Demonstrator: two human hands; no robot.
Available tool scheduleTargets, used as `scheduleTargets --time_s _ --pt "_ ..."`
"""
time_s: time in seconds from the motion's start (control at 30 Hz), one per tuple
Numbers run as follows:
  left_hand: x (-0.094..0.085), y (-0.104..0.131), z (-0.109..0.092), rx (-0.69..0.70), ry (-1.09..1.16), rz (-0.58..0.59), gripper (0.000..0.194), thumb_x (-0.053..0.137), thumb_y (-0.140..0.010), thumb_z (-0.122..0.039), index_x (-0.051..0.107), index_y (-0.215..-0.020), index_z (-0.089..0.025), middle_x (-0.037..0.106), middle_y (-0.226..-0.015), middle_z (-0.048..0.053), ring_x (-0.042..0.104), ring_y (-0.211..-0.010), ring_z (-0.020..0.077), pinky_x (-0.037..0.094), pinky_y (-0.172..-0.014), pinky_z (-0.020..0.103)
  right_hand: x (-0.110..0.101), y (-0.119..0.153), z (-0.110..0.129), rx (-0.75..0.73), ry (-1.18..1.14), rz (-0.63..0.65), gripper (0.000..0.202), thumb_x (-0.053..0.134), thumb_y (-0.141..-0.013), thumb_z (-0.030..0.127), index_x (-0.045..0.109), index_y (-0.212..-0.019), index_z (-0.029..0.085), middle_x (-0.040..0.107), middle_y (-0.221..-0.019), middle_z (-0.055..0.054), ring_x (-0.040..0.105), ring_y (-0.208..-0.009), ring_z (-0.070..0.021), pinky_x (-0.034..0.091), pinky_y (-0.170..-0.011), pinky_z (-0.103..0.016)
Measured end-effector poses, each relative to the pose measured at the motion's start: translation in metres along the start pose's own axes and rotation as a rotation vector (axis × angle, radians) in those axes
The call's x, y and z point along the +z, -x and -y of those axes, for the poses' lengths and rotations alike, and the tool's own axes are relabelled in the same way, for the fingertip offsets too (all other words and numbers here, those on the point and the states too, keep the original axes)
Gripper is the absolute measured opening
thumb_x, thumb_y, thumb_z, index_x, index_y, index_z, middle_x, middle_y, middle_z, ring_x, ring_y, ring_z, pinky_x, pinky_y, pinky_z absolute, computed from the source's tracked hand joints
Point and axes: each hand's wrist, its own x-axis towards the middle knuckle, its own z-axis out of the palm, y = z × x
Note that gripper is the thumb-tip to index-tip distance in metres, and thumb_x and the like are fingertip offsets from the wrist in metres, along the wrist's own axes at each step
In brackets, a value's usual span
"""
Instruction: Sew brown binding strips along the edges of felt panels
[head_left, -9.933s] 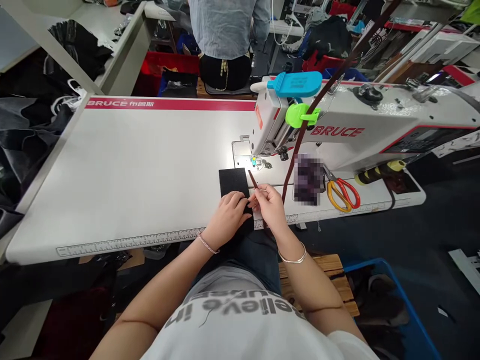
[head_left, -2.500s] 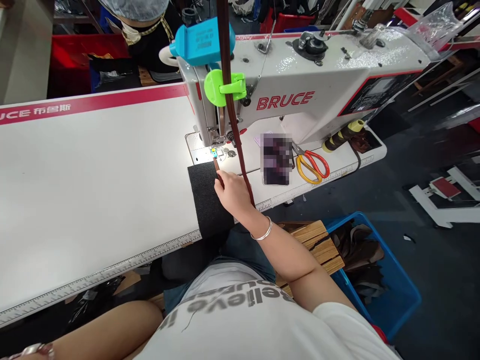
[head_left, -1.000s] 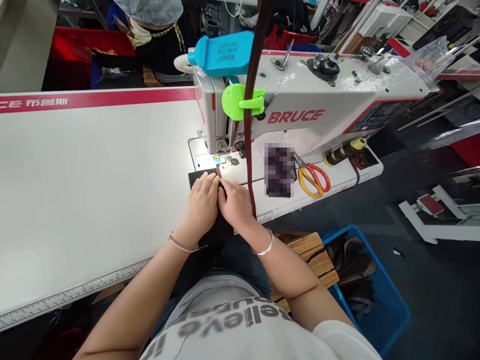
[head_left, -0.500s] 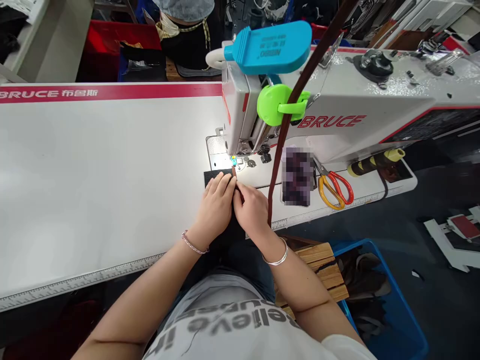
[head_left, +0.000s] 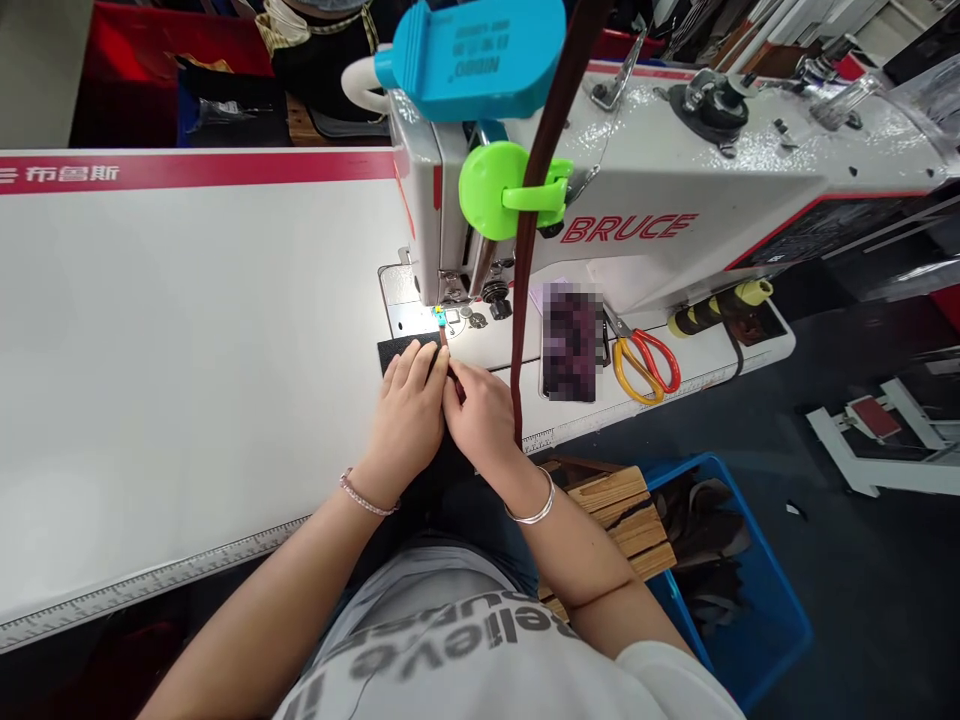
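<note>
A black piece of fabric [head_left: 396, 350] lies by the needle plate [head_left: 400, 300] of a white sewing machine [head_left: 637, 200] and runs down over the table edge. My left hand [head_left: 411, 410] rests flat on it, fingers stretched forward. Right beside it, my right hand [head_left: 484, 415] has its thumb and forefinger pinched at a narrow brown strip [head_left: 442, 336] that leads to the presser foot. A long brown strip [head_left: 525, 260] hangs from above past a green clip [head_left: 495, 190] and reaches down beside my right hand.
To the right lie a phone [head_left: 570, 345], scissors with orange and red handles [head_left: 649, 365] and a yellow-ended thread cone [head_left: 720, 308]. Below are a wooden stool [head_left: 622, 510] and a blue bin [head_left: 772, 600]. A person's dark clothing [head_left: 322, 80] shows behind the table.
The view has shifted, so machine and table sit further left in the picture. Both hands keep nearly the same place at the fabric.
</note>
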Motion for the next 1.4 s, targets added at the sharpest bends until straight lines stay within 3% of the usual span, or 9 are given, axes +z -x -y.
scheduleTargets --time_s 0.67,1.07,1.4 --pt "-0.0085 -0.0036 0.0016 -0.005 -0.013 0.056 0.045 0.031 -0.097 -0.017 0.041 -0.14 -0.008 0.047 -0.14 0.014 0.034 -0.137 0.0306 0.032 -0.114 0.048 0.0008 0.0001 -0.002 -0.034 0.003 -0.053 0.031 0.043 -0.095 0.022 0.065 -0.116 0.019 0.071 -0.098 -0.005 0.065 -0.088 -0.0188 0.047 -0.076 -0.029" --pt "-0.0072 -0.0047 0.0023 -0.021 -0.008 0.024 0.043 0.031 -0.097 -0.017 0.042 -0.139 -0.012 0.048 -0.138 0.011 0.036 -0.134 0.0282 0.033 -0.112 0.045 0.0013 0.0003 -0.0034 -0.04 0.085 -0.02 0.029 0.043 -0.097 0.024 0.069 -0.109 0.022 0.062 -0.081 -0.003 0.057 -0.069 -0.0143 0.041 -0.063 -0.027" --pt "-0.0063 -0.0028 0.0026 -0.013 0.006 0.009 0.043 0.031 -0.096 -0.015 0.041 -0.138 -0.01 0.048 -0.138 0.012 0.035 -0.134 0.0279 0.031 -0.113 0.044 0.0018 0.0012 -0.0039 -0.02 0.014 -0.048 0.03 0.044 -0.097 0.023 0.067 -0.116 0.022 0.065 -0.09 -0.003 0.061 -0.08 -0.0159 0.044 -0.071 -0.027"
